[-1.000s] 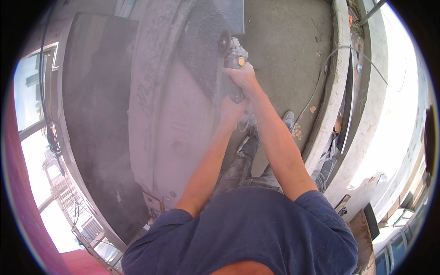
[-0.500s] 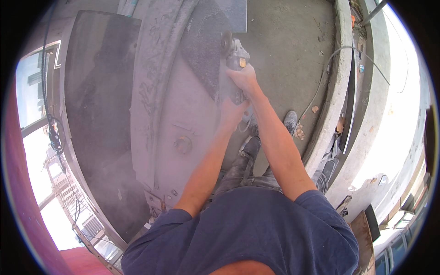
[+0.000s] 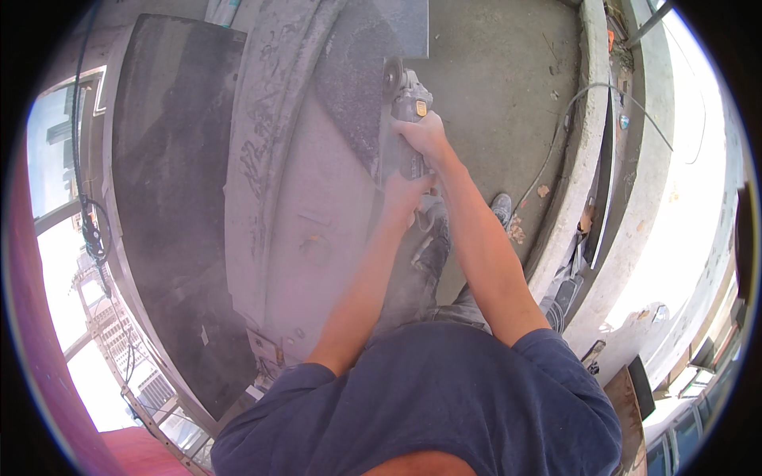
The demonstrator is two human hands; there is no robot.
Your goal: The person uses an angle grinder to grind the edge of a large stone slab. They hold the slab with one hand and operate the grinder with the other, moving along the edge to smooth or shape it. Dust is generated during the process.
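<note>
Both my hands hold an angle grinder point(image 3: 413, 101), its disc point(image 3: 393, 77) pointing away from me. My right hand point(image 3: 424, 136) wraps the body just behind the gear head. Further back, my left hand point(image 3: 407, 197) is closed on the rear of the tool. The disc sits at the edge of a dark stone slab point(image 3: 353, 95), by an inside corner cut into it. Pale dust hangs around the grinder and over the slab's near side, blurring its edge. Where exactly the disc meets the stone is hard to make out.
Left of the slab lies a dusty grey ledge point(image 3: 274, 151), then a long dark panel point(image 3: 171, 198). A concrete curb point(image 3: 573, 174) runs along the right, with a cable point(image 3: 548, 159) over it. My shoe point(image 3: 501, 208) stands on the dusty floor point(image 3: 500, 103) near dry leaves point(image 3: 516, 231).
The grinder and both hands stay nearly in place, with a very slight shift toward me. Dust over the dark panel has thinned, and my legs have moved slightly.
</note>
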